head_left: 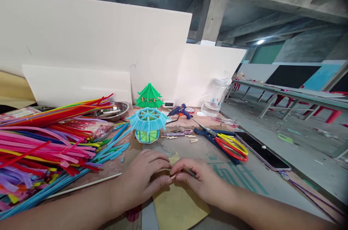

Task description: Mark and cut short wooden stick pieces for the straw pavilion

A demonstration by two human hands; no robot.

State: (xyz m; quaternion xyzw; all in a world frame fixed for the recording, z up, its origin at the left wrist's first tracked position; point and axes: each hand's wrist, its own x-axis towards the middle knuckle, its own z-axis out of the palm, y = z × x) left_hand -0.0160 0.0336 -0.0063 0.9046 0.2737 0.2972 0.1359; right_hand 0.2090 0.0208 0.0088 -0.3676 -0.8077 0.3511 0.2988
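My left hand (152, 174) and my right hand (194, 179) meet at the fingertips in the middle of the view. Both are closed in a pinch on a small wooden stick (173, 176), mostly covered by the fingers. Beneath them lies a yellow-tan paper sheet (181, 206), its upper part partly hidden by the hands. Just beyond stands a small model pavilion with a light-blue roof (148, 117) and green lower walls. A green tiered roof piece (149, 96) shows behind it. Short wooden stick pieces (193, 140) lie beyond my right hand.
Bundles of coloured pipe cleaners (49, 146) crowd the left, near a metal bowl (116, 110). Red-and-yellow-handled scissors (231, 145), blue-handled pliers (206, 137) and a phone (262, 150) lie at right. A blue glue gun (181, 111) and clear water jug (214, 97) stand behind.
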